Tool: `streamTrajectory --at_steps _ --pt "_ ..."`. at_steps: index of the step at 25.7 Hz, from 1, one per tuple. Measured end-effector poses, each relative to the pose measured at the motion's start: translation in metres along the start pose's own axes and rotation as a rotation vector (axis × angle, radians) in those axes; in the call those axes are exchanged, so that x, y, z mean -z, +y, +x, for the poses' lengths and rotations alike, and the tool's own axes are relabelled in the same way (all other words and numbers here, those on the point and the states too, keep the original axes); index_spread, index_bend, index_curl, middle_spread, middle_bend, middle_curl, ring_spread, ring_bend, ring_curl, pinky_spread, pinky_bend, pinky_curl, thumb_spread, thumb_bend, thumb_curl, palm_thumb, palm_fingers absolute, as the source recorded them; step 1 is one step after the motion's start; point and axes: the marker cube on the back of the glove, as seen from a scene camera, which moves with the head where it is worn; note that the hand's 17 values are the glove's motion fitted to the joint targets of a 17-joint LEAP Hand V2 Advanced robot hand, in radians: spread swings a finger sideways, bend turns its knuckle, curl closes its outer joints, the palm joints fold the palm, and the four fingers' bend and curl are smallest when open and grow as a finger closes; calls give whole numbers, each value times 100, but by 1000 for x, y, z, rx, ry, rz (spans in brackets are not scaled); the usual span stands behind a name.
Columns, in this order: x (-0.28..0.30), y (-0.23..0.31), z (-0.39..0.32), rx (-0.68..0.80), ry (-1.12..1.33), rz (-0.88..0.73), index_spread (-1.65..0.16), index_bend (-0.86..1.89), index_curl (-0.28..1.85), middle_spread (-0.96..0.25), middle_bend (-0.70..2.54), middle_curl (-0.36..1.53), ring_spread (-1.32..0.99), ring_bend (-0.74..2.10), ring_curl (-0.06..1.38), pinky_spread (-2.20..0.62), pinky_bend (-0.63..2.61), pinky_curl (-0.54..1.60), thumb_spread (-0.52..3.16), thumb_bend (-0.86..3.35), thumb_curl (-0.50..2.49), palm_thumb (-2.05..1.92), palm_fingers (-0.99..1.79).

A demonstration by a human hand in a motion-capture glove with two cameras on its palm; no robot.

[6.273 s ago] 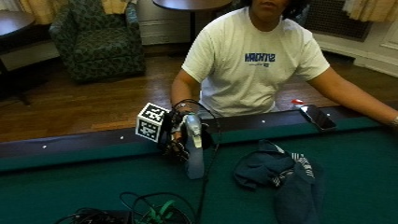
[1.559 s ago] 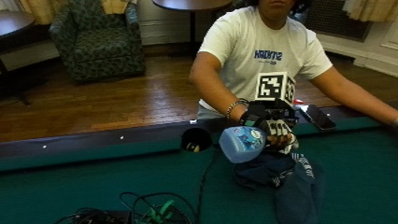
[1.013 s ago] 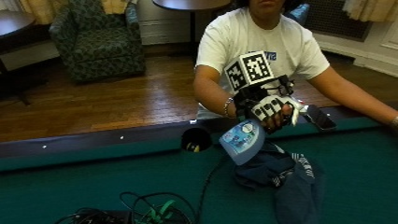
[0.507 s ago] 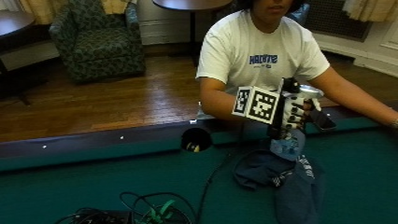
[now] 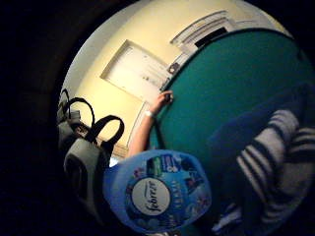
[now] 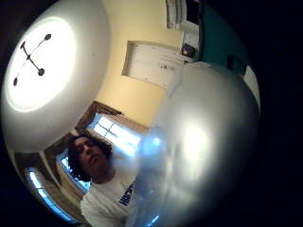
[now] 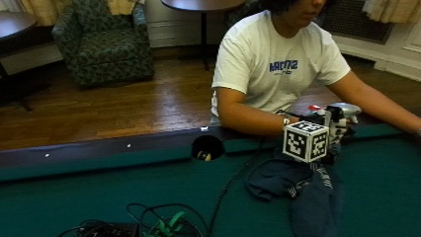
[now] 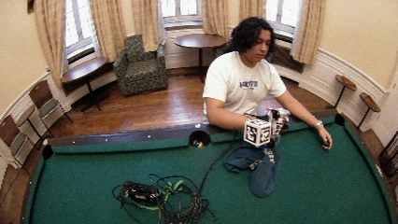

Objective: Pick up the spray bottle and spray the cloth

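In the outside view my gloved right hand [image 7: 337, 132] grips the spray bottle [image 7: 343, 109], which stands upright with its grey trigger head on top. Hand and bottle are just above the far edge of the dark blue cloth [image 7: 296, 182] with white stripes, which lies crumpled on the green felt [image 7: 99, 197]. In the little finger side palm view the bottle's blue labelled body [image 5: 157, 194] is close to the palm, with the striped cloth [image 5: 275, 162] beside it. The bottle [image 6: 203, 142] fills much of the thumb side view.
The person's bare left hand [image 8: 324, 142] rests on the felt to the right of the cloth. A corner pocket [image 7: 208, 147] sits in the rail left of the hand. A tangle of cables [image 7: 151, 224] lies at the table's near side.
My hand has carried the bottle from the left of the table to above the cloth. Over the last second it turned the bottle from tilted, base outward, to upright and shifted right.
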Motion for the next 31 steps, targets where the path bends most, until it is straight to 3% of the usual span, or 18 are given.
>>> streamTrajectory --at_steps 6,22,31 --pt "-28 -1 17 24 23 -66 -25 35 61 -21 66 55 -21 77 49 -32 46 43 25 -3 82 94 139" --pt "-46 -95 54 13 39 60 -26 36 61 -22 66 56 -21 77 49 -33 47 43 25 -3 83 93 140" --pt "-40 -101 62 -37 -24 42 -26 36 62 -22 67 56 -22 78 49 -33 47 43 24 -3 83 93 140"
